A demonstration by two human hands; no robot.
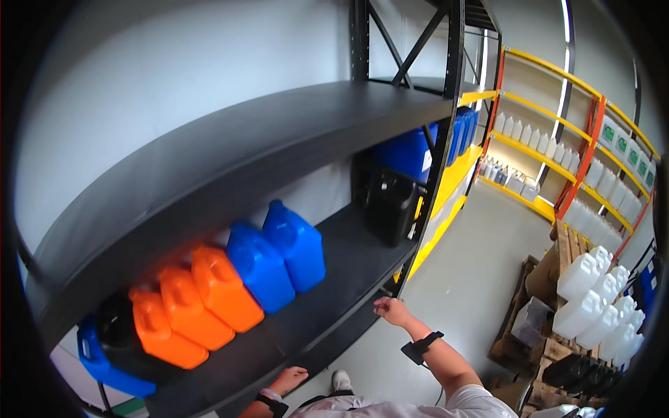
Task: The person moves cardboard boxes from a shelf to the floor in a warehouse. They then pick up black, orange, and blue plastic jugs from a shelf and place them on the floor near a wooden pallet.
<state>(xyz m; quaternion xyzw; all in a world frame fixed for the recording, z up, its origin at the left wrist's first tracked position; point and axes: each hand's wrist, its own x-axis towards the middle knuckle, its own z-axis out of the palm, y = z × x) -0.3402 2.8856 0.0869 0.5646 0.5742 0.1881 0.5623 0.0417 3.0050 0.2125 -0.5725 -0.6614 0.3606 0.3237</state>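
Note:
My left hand [288,380] is near the front edge of the black lower shelf [334,261], fingers together and nothing visible in them. Farther right, my right hand [393,312] hangs in front of the shelf's right end, its fingers loosely curled and holding nothing that I can see. On the shelf two blue plastic jerrycans [293,245] stand side by side. Left of them is a row of three orange jerrycans [225,290]. A black jerrycan [117,329] and another blue jerrycan [110,366] end the row at the far left.
A black container [391,206] stands at the shelf's right end, beside a black rack upright [444,151]. Yellow-beamed racks [543,149] with white bottles line the far side. At right, wooden pallets [554,347] bear white jerrycans [577,311] and black ones [567,371].

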